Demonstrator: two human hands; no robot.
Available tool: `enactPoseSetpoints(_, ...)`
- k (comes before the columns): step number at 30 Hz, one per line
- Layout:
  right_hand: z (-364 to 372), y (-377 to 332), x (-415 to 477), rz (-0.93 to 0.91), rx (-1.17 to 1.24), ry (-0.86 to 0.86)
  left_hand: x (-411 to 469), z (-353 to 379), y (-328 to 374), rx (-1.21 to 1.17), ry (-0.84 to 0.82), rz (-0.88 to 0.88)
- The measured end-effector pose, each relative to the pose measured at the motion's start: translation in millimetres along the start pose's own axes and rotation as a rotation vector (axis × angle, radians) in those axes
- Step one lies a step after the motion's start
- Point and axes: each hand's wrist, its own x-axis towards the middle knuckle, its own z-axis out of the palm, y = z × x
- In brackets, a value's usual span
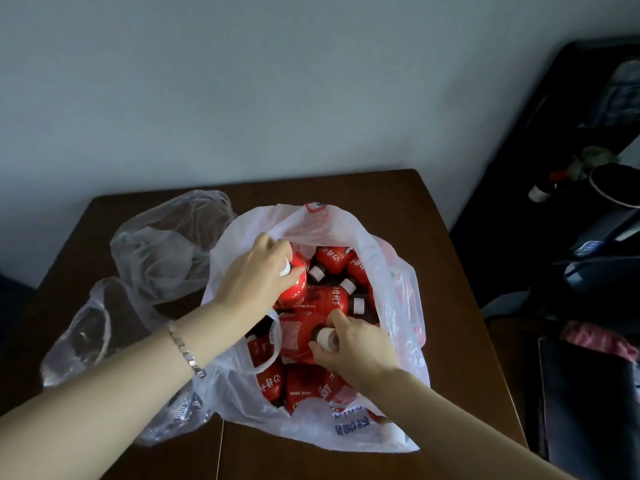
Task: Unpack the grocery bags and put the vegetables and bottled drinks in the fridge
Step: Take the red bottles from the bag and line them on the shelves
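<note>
While both hands reach into the white grocery bag (pixel 391 271) on the brown table (pixel 453 341) | left hand (pixel 256 275): fingers curled round the far bottle (pixel 294 292), red-labelled, at the bag's far-left side | right hand (pixel 356 344): gripping the near bottle (pixel 298 337) by its white-capped neck, mid-bag | clear bags (pixel 162 251) crumpled just left.

bottles (pixel 329 299) in bag (pixel 394 271) | bag on table (pixel 381 188) (mid-right) | other bags (pixel 162 251) left of it

A home: wooden table (pixel 408 209) against plain wall (pixel 242 81), cluttered dark shelf (pixel 554 133).
</note>
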Motion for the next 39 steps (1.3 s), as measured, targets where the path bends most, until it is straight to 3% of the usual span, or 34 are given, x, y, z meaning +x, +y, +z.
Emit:
enactPoseSetpoints(3,-3.0,-8.1,-2.0,0.063,0.068,0.005,-19.7,-22.0,2.8,-0.030,0.016,-0.042)
enactPoseSetpoints(9,-41.7,-51.1,-14.6,0.106,0.091,0.133,-37.7,-52.4,-8.2,-0.035,0.009,0.045)
enactPoseSetpoints(13,-78.7,-83.8,-48.2,0.133,0.010,0.350,-39.8,-70.2,-14.8,-0.018,-0.007,0.261)
enactPoseSetpoints(18,-104.9,-107.6,-110.6,0.304,-0.061,0.552,-50.8,-93.5,14.9,-0.137,-0.071,0.532)
enactPoseSetpoints(28,-71.7,-91.4,-346.6,0.933,-0.077,0.769,-146.8,-90.7,183.4,-0.248,-0.172,1.077)
enactPoseSetpoints(32,-35.0,-90.0,-468.5,1.153,-0.109,0.892,-231.5,-85.0,268.9,-0.252,-0.236,1.326)
enactPoseSetpoints(35,2.1,-95.7,-570.7,1.350,-0.132,0.978,-317.2,-80.3,339.8,-0.310,-0.431,1.472)
enactPoseSetpoints(39,54.4,-115.3,-713.2,1.587,-0.145,1.004,-456.9,-76.2,427.1,-0.294,-0.411,1.658)
